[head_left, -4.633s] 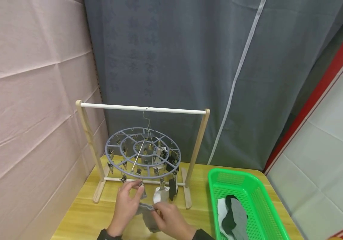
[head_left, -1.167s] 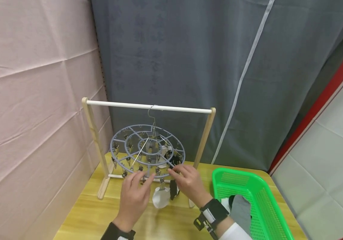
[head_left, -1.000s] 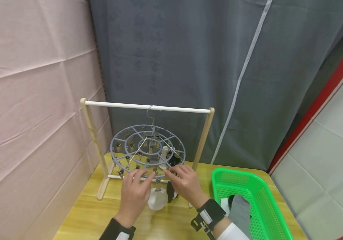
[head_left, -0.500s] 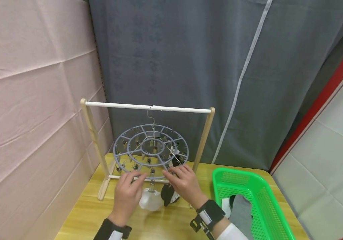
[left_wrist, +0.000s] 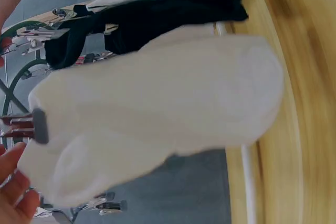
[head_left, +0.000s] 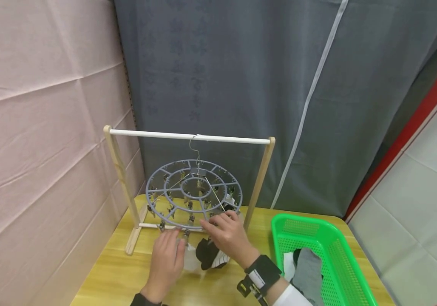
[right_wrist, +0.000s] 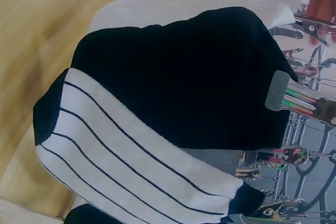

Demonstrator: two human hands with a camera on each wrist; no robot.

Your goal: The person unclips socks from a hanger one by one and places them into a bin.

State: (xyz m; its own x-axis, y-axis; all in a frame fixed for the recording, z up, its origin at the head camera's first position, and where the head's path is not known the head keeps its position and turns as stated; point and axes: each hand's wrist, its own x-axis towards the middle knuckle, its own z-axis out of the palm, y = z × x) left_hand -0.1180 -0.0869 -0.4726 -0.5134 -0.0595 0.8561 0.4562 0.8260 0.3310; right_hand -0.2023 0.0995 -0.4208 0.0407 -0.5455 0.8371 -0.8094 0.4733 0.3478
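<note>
A round grey clip hanger (head_left: 193, 191) hangs by its hook from the white rod (head_left: 188, 136) of a wooden rack. A white sock (head_left: 191, 262) (left_wrist: 157, 114) and a black sock with a white striped band (head_left: 208, 254) (right_wrist: 178, 77) dangle from metal clips (right_wrist: 286, 95) at its near rim. My right hand (head_left: 218, 223) rests straight fingers on that rim, just above the black sock. My left hand (head_left: 174, 244) is lower, with its fingers up beside the white sock and its clip (left_wrist: 31, 127). Neither hand grips anything.
A green plastic basket (head_left: 279, 238) stands on the wooden table (head_left: 119, 272) to the right, holding a grey sock (head_left: 306, 272) and white and black ones. The rack's wooden posts flank the hanger. A pink sheet hangs at the left and a grey curtain behind.
The hanger has turned, carrying the white and black socks leftward and nearer. My left hand has dropped from the rim to beside the white sock. The right hand stays on the rim.
</note>
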